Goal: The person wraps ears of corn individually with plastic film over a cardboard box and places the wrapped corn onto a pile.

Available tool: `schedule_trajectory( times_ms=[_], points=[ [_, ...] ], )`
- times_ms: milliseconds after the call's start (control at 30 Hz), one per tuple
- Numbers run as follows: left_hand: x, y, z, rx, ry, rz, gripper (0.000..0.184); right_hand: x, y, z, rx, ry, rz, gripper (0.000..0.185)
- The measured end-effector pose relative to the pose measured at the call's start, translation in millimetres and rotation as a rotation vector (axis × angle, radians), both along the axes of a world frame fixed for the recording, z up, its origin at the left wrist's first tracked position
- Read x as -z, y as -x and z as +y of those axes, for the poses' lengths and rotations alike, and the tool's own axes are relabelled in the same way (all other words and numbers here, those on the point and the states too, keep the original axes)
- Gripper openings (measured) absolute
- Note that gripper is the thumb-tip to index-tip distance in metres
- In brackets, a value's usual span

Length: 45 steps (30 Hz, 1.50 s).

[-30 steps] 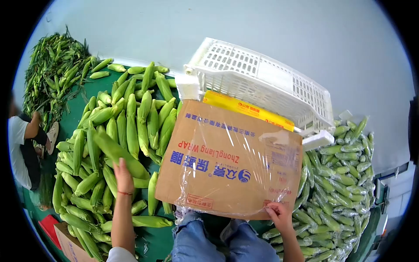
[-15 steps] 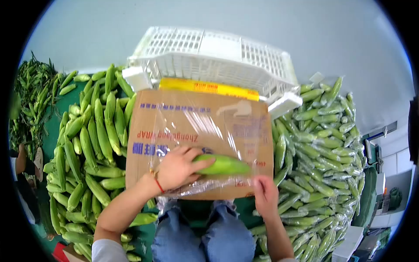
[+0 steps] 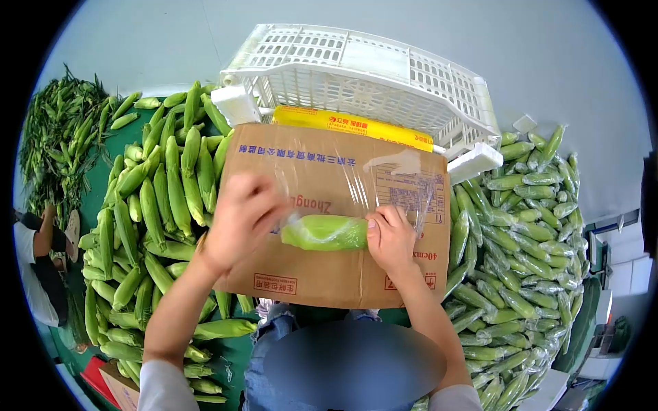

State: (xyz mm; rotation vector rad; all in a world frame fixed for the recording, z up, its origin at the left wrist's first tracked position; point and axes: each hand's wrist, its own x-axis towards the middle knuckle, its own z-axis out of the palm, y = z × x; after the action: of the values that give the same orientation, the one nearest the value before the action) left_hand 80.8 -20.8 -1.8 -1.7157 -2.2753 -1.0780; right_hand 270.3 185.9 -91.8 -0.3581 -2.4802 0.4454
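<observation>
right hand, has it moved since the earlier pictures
Yes. Against the cardboard, the right hand has moved inward from its near right corner, leftward and farther from the person.

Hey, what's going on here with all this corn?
A person is handling an ear of corn in clear film on printed cardboard. Their right hand touches one end; their left hand, blurred, is near the other. Unwrapped corn is piled left, film-wrapped corn right.
</observation>
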Motion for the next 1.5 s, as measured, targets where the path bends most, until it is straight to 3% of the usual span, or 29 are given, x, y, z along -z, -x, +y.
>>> schedule_trajectory(
  times_ms=[33, 100, 133, 167, 233, 267, 300, 333, 400, 500, 600, 633, 733, 800, 867, 967, 1033, 1067, 1100, 1133, 1200, 1300, 1333, 1400, 1433, 1500],
  points=[
    [9, 10, 25, 0.081, 0.060, -0.067, 0.006, 0, 3, 0, -0.016, -0.016, 0.019, 0.015],
    [50, 5, 70, 0.092, 0.636, 0.015, 0.013, -1, 4, 1, -0.044, -0.047, 0.048, 0.018],
    [50, -13, 79, 0.162, 0.574, 0.116, 0.018, -5, 3, 1, -0.014, -0.029, -0.070, 0.021],
    [48, -27, 77, 0.069, 0.655, 0.155, 0.019, -12, 0, -1, 0.018, -0.013, -0.187, 0.024],
    [35, -62, 35, 0.109, 0.569, 0.013, 0.020, -23, -13, -15, 0.068, -0.007, -0.405, 0.038],
    [31, -81, 16, 0.112, 0.536, -0.123, 0.032, -29, -24, -30, 0.037, 0.000, -0.470, 0.041],
    [45, -97, -5, 0.158, 0.283, -0.063, 0.050, -34, -33, -41, 0.003, 0.005, -0.531, 0.044],
    [35, -110, -22, 0.186, 0.414, -0.011, 0.066, -33, -40, -47, -0.070, 0.090, -0.537, 0.043],
    [35, -110, -20, 0.174, 0.488, 0.003, 0.075, -52, -34, -48, -0.010, 0.326, -0.814, 0.037],
    [50, -62, 29, -0.055, 0.400, 0.114, 0.064, -41, -27, -34, -0.103, 0.027, -0.221, 0.045],
    [70, 7, 90, -0.248, 0.214, 0.262, 0.049, -29, -7, -32, -0.371, -0.240, -0.199, 0.056],
    [72, 29, 104, -0.179, 0.297, 0.186, 0.046, -24, 5, -23, -0.344, -0.309, -0.199, 0.066],
    [70, 63, 126, 0.055, 0.399, 0.073, 0.047, -28, 46, 10, -0.272, -0.379, -0.187, 0.066],
    [65, 72, 137, 0.204, 0.579, 0.019, 0.052, -23, 66, 30, -0.318, -0.267, -0.320, 0.063],
    [68, 70, 139, 0.219, 0.616, 0.127, 0.060, -26, 66, 29, -0.352, -0.197, -0.392, 0.060],
    [65, 66, 140, 0.205, 0.716, 0.146, 0.062, -39, 25, -2, -0.403, -0.128, -0.505, 0.060],
    [57, 61, 140, 0.189, 0.739, 0.117, 0.061, -54, -23, -27, -0.578, 0.001, -0.500, 0.066],
    [57, 61, 139, 0.211, 0.684, 0.083, 0.060, -61, -47, -37, -0.681, 0.014, -0.665, 0.067],
    [59, 64, 136, 0.231, 0.634, 0.048, 0.059, -85, -60, -44, -0.706, 0.183, -1.007, 0.068],
    [60, 65, 133, 0.251, 0.585, 0.012, 0.058, -64, -86, -43, -0.738, 0.312, -0.745, 0.070],
    [61, 33, 108, 0.197, 0.064, -0.065, 0.057, -70, -106, -37, -0.422, 0.653, -0.628, 0.067],
    [18, -58, 71, 0.399, -0.157, -0.021, 0.047, -74, -83, -37, 0.152, 1.801, -0.450, 0.070],
    [13, -72, 68, 0.487, -0.162, -0.010, 0.046, -71, -78, -41, -0.067, 2.069, -0.409, 0.071],
    [17, -81, 79, 0.251, -0.532, -0.853, 0.037, -74, -61, -50, -0.477, 2.574, -0.235, 0.080],
    [20, -83, 80, 0.228, -0.605, -1.152, 0.032, -80, -51, -57, -0.652, 2.824, -0.141, 0.087],
    [26, -84, 77, 0.248, -0.748, -1.616, 0.022, -56, -37, -79, -0.814, 2.860, -0.050, 0.092]
  ],
)
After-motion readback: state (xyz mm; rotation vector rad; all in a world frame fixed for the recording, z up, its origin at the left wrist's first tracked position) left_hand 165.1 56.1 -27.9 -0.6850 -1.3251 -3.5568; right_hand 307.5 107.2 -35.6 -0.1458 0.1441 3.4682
